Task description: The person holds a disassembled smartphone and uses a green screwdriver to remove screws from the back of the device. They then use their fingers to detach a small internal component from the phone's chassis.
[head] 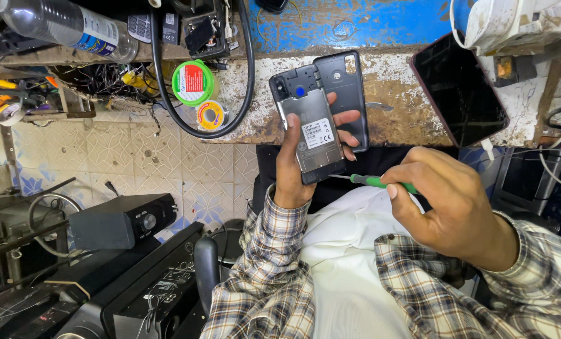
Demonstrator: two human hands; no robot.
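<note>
Opened phone (312, 135), back cover off, internals and battery label exposed; held upright-ish above the person's lap, just in front of the worn workbench edge (393, 125). Left hand (293, 169) wraps it from below: thumb laid along the phone's left face, fingers curled round the right side. Detached dark back cover (346, 94) sits behind the phone, overlapping its right edge, held by the same fingers.

Right hand (447, 204), to the right of the phone and lower, pinches a green-handled screwdriver (381, 182); thin shaft points left, tip at the phone's lower right edge. Contact with a screw: cannot tell.

Farther right of the phone: a dark-screened tablet or large phone (459, 91) lying on the bench. Left of the phone: green solder spool (192, 83), smaller yellow spool (212, 115), black cable loop (249, 81). Far left, above: a clear plastic bottle (60, 25). Lower left of the phone: black speaker box (120, 223).
</note>
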